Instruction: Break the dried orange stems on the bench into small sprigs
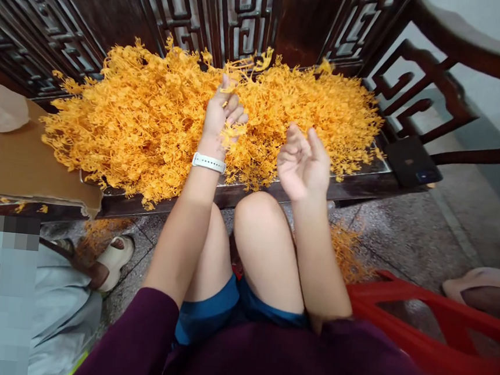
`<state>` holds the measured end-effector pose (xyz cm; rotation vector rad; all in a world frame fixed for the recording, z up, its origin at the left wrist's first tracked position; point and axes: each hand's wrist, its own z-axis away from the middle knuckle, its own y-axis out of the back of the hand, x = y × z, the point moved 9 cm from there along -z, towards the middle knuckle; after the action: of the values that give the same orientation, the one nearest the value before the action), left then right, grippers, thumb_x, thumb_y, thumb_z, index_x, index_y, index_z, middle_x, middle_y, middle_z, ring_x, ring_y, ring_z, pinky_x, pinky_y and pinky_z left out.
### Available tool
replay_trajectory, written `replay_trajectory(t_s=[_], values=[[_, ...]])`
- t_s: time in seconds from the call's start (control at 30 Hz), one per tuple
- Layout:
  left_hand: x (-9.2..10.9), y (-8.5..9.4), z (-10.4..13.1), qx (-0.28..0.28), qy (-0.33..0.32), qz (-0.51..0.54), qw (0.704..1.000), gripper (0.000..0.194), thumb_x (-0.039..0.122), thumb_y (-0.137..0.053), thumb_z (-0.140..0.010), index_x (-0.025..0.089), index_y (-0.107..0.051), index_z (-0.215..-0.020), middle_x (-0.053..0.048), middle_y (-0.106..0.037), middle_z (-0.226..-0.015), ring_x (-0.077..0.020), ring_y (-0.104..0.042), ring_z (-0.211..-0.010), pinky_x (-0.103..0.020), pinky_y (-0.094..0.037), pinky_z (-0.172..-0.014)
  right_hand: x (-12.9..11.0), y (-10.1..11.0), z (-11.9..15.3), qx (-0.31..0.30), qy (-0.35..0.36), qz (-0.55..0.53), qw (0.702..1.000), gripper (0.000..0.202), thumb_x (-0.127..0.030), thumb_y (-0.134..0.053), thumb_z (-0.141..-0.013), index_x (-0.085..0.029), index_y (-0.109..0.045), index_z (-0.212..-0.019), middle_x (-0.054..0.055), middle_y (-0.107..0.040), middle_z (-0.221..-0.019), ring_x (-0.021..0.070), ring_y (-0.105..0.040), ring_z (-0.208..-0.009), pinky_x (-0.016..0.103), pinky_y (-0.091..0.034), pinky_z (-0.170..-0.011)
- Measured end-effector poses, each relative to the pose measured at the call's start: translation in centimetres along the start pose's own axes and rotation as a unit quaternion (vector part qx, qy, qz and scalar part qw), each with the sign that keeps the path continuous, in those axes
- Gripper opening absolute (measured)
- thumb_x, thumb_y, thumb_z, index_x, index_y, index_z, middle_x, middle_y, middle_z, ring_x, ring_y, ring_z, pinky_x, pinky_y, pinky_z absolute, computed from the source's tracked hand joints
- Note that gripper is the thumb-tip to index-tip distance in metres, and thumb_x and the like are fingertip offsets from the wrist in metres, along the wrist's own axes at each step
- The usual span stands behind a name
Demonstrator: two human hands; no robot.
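Note:
A large heap of orange plastic flower sprigs (151, 120) covers the seat of a dark wooden bench (249, 194) in front of me. My left hand (224, 112), with a white watch band (209, 162) at the wrist, is closed over the heap. Its thumb and curled fingers hold an orange sprig (243, 67) whose stem points up and to the right. Another orange piece shows below the curled fingers. My right hand (305, 163) hovers at the heap's front edge, palm turned up. Its fingers are loosely bent and apart, and nothing shows in them.
A dark phone (413, 161) lies at the bench's right end, by the carved armrest (429, 86). Cardboard (29, 156) stands at left. Another person's sandalled foot (114, 263) is on the floor. A red plastic stool (435, 320) is at lower right, and loose orange pieces (349, 251) lie below.

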<state>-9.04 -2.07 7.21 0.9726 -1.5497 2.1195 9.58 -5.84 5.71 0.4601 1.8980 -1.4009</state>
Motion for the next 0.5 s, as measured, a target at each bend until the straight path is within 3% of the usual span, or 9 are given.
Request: replay_trajectory(t_s=[0.03, 0.1, 0.2, 0.3, 0.5], values=[[-0.2, -0.4, 0.5, -0.003, 0.003, 0.005, 1.0, 0.041, 0.06, -0.054, -0.104, 0.027, -0.058, -0.08, 0.01, -0.024, -0.049, -0.0077, -0.024, -0.035, -0.023, -0.025, -0.04, 1.0, 1.1, -0.3, 0.044, -0.023, 0.007, 0.999, 0.027, -0.049, -0.084, -0.084, -0.027, -0.074, -0.096, -0.004, -0.074, -0.081, 0.0068, -0.047, -0.051, 0.022, -0.041, -0.045], [-0.9, -1.5, 1.2, -0.023, 0.02, 0.013, 0.999, 0.041, 0.056, -0.051, -0.107, 0.025, -0.057, -0.081, 0.01, -0.023, -0.049, -0.0068, -0.024, -0.035, -0.022, -0.025, -0.04, 2.6, 1.5, -0.1, 0.075, -0.061, 0.026, 0.995, 0.034, -0.05, -0.085, -0.083, -0.026, -0.072, -0.102, -0.005, -0.072, -0.081, 0.0053, -0.047, -0.051, 0.021, -0.04, -0.045], [-2.0, -3.9, 2.1, -0.101, 0.042, 0.039, 0.993, 0.045, 0.051, -0.043, -0.111, 0.021, -0.053, -0.078, 0.01, -0.018, -0.049, -0.004, -0.019, -0.033, -0.018, -0.02, -0.038, 3.8, -0.4, 1.0, 0.05, -0.085, 0.093, 0.991, 0.044, -0.063, -0.08, -0.084, -0.023, -0.068, -0.101, -0.004, -0.068, -0.074, 0.0064, -0.05, -0.05, 0.022, -0.038, -0.044], [-2.9, -5.4, 3.0, -0.155, 0.054, 0.023, 0.986, 0.047, 0.054, -0.043, -0.11, 0.02, -0.056, -0.081, 0.011, -0.016, -0.05, -0.0024, -0.02, -0.032, -0.015, -0.02, -0.037, 3.6, -2.1, 1.4, 0.033, -0.056, 0.151, 0.986, 0.047, -0.067, -0.08, -0.084, -0.024, -0.063, -0.093, -0.004, -0.067, -0.072, 0.0072, -0.051, -0.049, 0.022, -0.037, -0.043], [-4.6, -4.8, 3.3, -0.089, 0.089, -0.043, 0.991, 0.048, 0.068, -0.052, -0.101, 0.023, -0.062, -0.086, 0.011, -0.019, -0.047, -0.0035, -0.017, -0.032, -0.02, -0.017, -0.035, 1.9, -2.2, 1.4, 0.017, 0.039, 0.216, 0.976, 0.04, -0.057, -0.077, -0.092, -0.023, -0.061, -0.079, -0.004, -0.055, -0.06, 0.009, -0.044, -0.049, 0.023, -0.035, -0.047]])
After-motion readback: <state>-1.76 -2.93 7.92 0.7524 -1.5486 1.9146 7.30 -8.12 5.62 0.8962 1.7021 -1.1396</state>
